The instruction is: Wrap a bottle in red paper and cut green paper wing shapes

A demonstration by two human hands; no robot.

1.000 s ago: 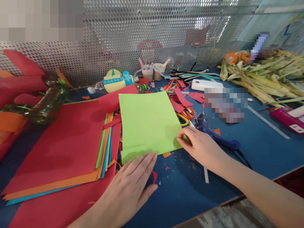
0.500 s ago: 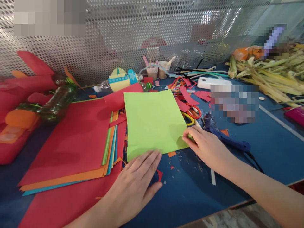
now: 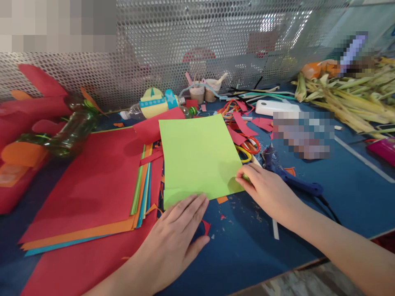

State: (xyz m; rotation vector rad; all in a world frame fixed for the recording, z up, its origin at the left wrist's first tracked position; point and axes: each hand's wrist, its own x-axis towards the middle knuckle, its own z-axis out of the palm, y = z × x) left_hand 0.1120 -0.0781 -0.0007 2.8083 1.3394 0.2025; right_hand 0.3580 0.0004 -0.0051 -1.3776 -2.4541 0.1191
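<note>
A sheet of light green paper (image 3: pixel 197 156) lies in front of me, with a narrow fold or crease along its near edge. My left hand (image 3: pixel 182 230) rests on that near edge, its fingers stretched out flat and its thumb apart. At the sheet's right edge, near the lower corner, my right hand (image 3: pixel 262 187) has its fingers curled and pinches the paper. Just beyond that hand are scissors with red and yellow handles (image 3: pixel 248 150), partly covered by the sheet, and a blue glue gun (image 3: pixel 286 174).
Left of the sheet lies a stack of coloured paper with red (image 3: pixel 92 185) on top. Green plastic bottles (image 3: pixel 70 127) with red paper stand at far left. Red scraps (image 3: pixel 243 123), a white device (image 3: pixel 276 107), two small cups (image 3: pixel 211 90) and dry husks (image 3: pixel 354 98) line the back.
Both hands keep the same hold on the green paper. The whole view has shifted very slightly; nothing else visibly differs.
</note>
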